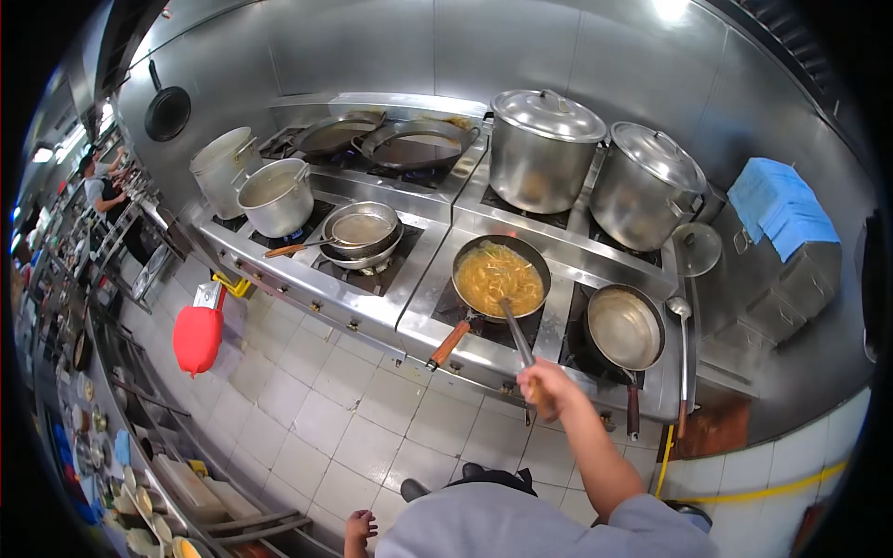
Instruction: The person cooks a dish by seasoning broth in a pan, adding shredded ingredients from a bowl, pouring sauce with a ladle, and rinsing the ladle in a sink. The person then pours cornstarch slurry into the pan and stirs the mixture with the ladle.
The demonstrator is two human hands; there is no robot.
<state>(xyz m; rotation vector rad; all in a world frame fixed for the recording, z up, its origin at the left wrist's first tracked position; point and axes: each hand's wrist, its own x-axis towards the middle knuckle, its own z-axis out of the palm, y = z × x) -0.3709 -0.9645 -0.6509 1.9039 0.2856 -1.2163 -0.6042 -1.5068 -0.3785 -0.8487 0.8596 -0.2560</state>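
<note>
My right hand (549,383) is wrapped round the wooden grip of a long-handled metal cooking utensil (516,335). The utensil's head is sunk in the food, so its shape is hidden. It dips into a dark frying pan (462,296) on the front burner, which holds a yellow-brown sauce with pale strips (500,272). The pan's wooden handle (449,345) points toward me, and neither hand touches it. My left hand (361,524) hangs low by my side, away from the stove, its fingers loosely bent with nothing in them.
A second pan (625,327) and a ladle (684,363) lie to the right. Two large lidded pots (546,153) (646,181) stand behind. Leftward are strainers on a pan (361,228), pots (276,200) and wide pans (416,147). A person (104,200) stands far left.
</note>
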